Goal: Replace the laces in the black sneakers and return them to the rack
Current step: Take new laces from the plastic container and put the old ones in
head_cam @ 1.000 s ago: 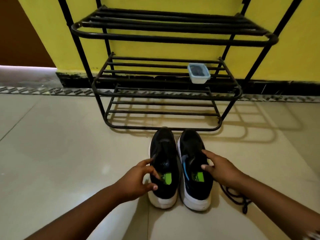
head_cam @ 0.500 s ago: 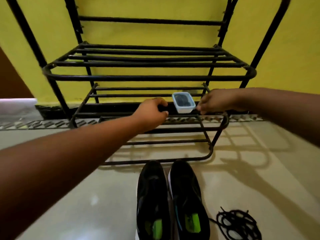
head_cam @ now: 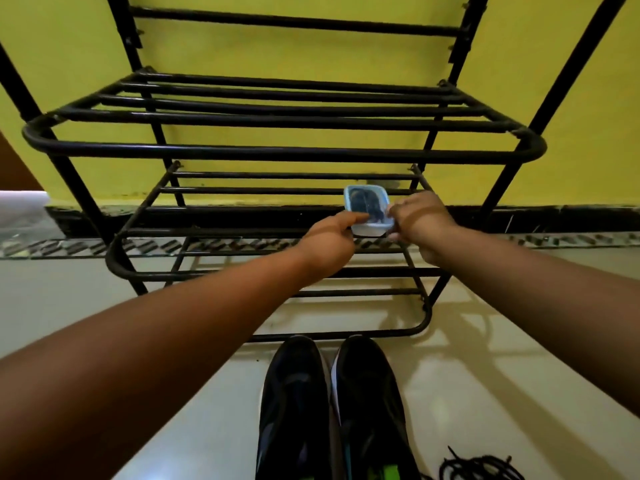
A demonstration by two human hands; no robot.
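Both hands have closed in on the small container since half a second ago, when they flanked it on the shelf bars; a second ago they were down on the sneakers. The left hand [head_cam: 327, 242] now reaches a straight finger onto the near left edge of the small pale-blue container [head_cam: 367, 210], its other fingers curled beneath, while the right hand [head_cam: 420, 223] pinches the container's right side, fingers bent around the rim. The container sits on the lower-middle shelf of the black metal rack [head_cam: 284, 154], toward its right end, with something dark inside that cannot be made out. The rack stands against a yellow wall [head_cam: 571, 116], its tubular shelves bare apart from the container. On the pale tiled floor [head_cam: 86, 289] just in front of the rack's bottom bar, the two black sneakers [head_cam: 332, 410] rest side by side, touching, toes toward the rack, with green patches visible at the insoles and no laces to be seen in them. A loose tangle of black laces [head_cam: 481, 467] lies on the floor just right of the right sneaker, at the bottom edge of the view.
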